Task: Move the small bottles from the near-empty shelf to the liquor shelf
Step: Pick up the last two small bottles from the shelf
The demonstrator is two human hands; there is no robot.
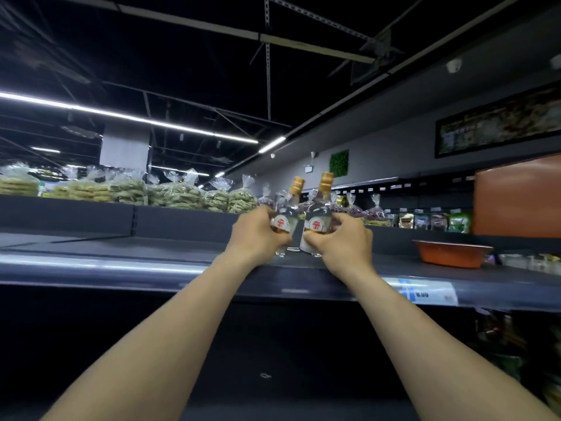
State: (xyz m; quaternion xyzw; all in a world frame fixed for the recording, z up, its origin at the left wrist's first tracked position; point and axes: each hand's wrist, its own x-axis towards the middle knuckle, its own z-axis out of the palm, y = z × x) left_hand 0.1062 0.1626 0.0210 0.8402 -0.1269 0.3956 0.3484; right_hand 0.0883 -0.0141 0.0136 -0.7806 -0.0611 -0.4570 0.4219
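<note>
A dark, nearly bare shelf point(151, 253) holds two small clear bottles with gold caps and red-marked labels, side by side. Both arms reach forward. The left hand point(258, 233) wraps its fingers around the left bottle point(287, 218); the right hand point(343, 238) closes on the right bottle point(318, 221).

Orange tray point(452, 253), bagged snacks point(182, 194)

Shelf-edge price label point(422, 291): blue and white strip on the front edge of the shelf point(151, 268); its digits are blurred and appear to read "0.09". Both small bottles point(317, 220) carry a white label with a red emblem; its characters are not legible.
</note>
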